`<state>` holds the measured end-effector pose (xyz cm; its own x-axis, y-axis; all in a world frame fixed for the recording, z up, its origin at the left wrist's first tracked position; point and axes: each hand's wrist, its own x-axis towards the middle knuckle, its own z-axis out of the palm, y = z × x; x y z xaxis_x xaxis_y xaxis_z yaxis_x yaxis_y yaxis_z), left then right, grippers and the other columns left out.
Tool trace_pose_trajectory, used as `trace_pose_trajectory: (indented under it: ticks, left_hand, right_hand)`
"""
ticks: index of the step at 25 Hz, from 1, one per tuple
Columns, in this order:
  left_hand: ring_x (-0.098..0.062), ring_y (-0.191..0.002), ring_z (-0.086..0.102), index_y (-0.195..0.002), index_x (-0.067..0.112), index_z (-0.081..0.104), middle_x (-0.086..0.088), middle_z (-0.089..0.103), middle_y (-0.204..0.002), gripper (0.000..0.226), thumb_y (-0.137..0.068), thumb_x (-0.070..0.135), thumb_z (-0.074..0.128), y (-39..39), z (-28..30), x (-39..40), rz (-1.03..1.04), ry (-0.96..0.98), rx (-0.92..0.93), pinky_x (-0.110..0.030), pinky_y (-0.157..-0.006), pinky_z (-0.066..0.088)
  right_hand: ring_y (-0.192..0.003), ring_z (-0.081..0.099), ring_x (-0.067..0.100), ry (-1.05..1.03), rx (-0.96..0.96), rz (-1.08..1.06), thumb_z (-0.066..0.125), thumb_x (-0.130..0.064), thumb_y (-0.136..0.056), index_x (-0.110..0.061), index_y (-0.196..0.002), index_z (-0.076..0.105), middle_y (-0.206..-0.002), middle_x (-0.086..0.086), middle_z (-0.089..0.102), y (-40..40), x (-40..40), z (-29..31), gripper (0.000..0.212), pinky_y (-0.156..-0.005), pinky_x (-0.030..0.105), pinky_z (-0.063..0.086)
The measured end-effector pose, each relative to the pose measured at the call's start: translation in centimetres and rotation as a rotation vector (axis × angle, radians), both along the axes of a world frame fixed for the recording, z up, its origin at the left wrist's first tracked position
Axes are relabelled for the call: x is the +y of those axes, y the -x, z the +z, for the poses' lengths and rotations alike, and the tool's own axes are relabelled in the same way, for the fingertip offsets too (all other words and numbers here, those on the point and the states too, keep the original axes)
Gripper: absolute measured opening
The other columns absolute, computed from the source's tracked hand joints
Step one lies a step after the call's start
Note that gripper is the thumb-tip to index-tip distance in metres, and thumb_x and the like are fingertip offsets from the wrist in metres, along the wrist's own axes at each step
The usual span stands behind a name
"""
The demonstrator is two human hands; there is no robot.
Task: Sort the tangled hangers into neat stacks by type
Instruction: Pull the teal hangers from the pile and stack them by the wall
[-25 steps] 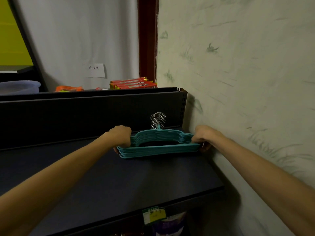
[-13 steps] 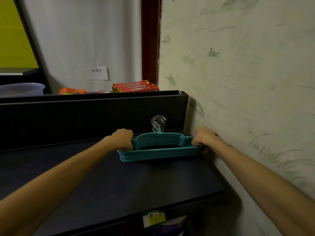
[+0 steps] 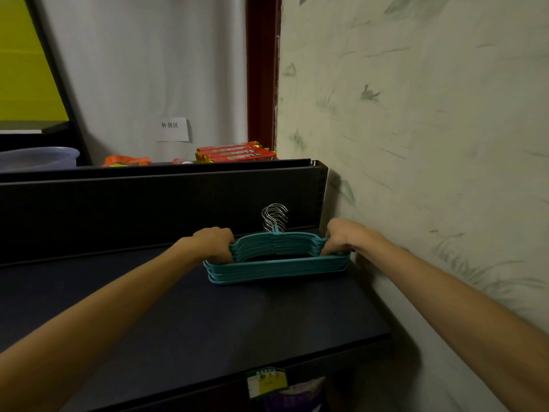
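Your left hand (image 3: 214, 242) and right hand (image 3: 344, 236) curl around the ends of 1 teal hanger stack (image 3: 276, 263) at the shelf's (image 3: 208, 322) back-right corner — already neat; no other hangers visible.

Both forearms are bare. The left hand (image 3: 214, 239) wears nothing. The right hand (image 3: 344, 234) likewise: no glove or ring shows.

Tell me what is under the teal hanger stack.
The teal hanger stack lies on the dark shelf, gripped by the left hand and right hand. Anything beneath it is hidden.
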<state>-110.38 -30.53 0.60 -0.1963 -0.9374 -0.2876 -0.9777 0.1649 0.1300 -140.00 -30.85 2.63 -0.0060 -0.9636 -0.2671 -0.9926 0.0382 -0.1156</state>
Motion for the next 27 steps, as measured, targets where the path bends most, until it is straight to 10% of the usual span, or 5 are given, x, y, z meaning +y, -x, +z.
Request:
trace_pose_trajectory:
  ticks: [10,14,18,23,27]
  left_hand:
    - [-0.017,-0.074,0.06,-0.089,0.013,0.066,-0.002,0.063,-0.08,0.029,-0.087,0.039,0.076,0.6,-0.5,-1.0,0.014,0.066,-0.038,-0.032,-0.068,0.054]
    - [-0.013,-0.077,0.063,-0.088,0.019,0.066,0.001,0.065,-0.087,0.029,-0.088,0.047,0.071,-0.1,-0.7,-0.3,0.023,0.035,0.05,-0.029,-0.066,0.054]
    - [-0.018,-0.109,0.063,-0.13,0.019,0.065,-0.001,0.065,-0.124,0.073,-0.082,0.074,0.059,-1.9,0.0,0.9,0.075,-0.035,0.334,-0.034,-0.093,0.053]
    - [-0.022,-0.131,0.049,-0.144,0.021,0.051,-0.002,0.047,-0.151,0.086,-0.088,0.081,0.027,-5.9,-0.3,4.6,0.147,0.27,0.545,-0.036,-0.105,0.04]
    - [-0.026,-0.145,0.033,-0.15,0.022,0.044,-0.005,0.031,-0.161,0.078,-0.096,0.073,0.019,-13.9,-1.4,9.2,0.095,0.547,0.207,-0.046,-0.119,0.025]
  right_hand:
    - [-0.074,0.059,0.02,0.142,0.165,0.214,0.078,-0.047,-0.081,-0.02,-0.07,0.055,-0.077,-0.001,0.061,-0.2,-1.5,-1.9,0.036,-0.06,0.031,0.042]
    - [-0.087,0.065,0.02,0.022,0.127,0.21,0.079,-0.049,-0.079,-0.016,-0.101,0.072,-0.096,0.001,0.069,-0.2,-2.1,-1.2,0.04,-0.072,0.034,0.053]
    - [-0.107,0.063,0.021,-0.075,-0.124,0.131,0.081,-0.056,-0.073,-0.011,-0.129,0.062,-0.124,0.005,0.066,-0.1,-1.5,0.1,0.074,-0.091,0.033,0.054]
    - [-0.145,0.033,0.029,0.445,-0.246,0.191,0.063,-0.06,-0.088,-0.012,-0.154,0.029,-0.156,0.01,0.038,-4.5,1.0,-0.2,0.089,-0.116,0.046,0.035]
    - [-0.151,0.018,0.028,0.87,-0.243,0.307,0.059,-0.052,-0.093,-0.011,-0.153,0.033,-0.157,0.009,0.035,-13.2,5.4,-1.7,0.077,-0.121,0.05,0.023]
